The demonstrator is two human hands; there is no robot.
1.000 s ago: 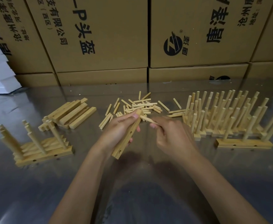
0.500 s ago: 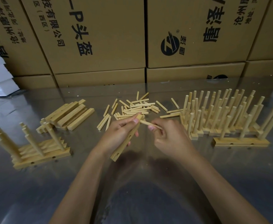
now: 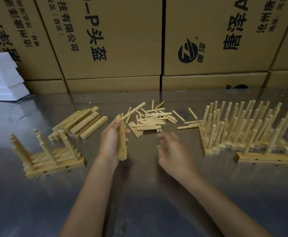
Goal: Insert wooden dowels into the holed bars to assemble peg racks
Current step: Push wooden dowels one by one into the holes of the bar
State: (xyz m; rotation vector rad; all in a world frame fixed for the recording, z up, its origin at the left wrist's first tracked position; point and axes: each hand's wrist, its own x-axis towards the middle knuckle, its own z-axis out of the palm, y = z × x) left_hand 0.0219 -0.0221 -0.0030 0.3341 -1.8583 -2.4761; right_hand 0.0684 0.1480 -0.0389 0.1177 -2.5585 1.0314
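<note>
A pale wooden holed bar (image 3: 122, 141) stands clamped in the left hand (image 3: 110, 142), one round dowel (image 3: 133, 111) jutting toward one o'clock; the right hand (image 3: 174, 151) hovers at three o'clock, fingers spread, empty.

A pale holed bar (image 3: 122, 139) stands nearly upright off the counter (image 3: 139, 194), one dowel (image 3: 133, 111) angling from its top. Loose dowels (image 3: 152, 119) lie heaped behind; spare bars (image 3: 83, 122) lie stacked left.

Warehouse packing bench: stacked printed cartons (image 3: 105, 40), steel worktable (image 3: 139, 194), batches of peg racks (image 3: 245, 130).
</note>
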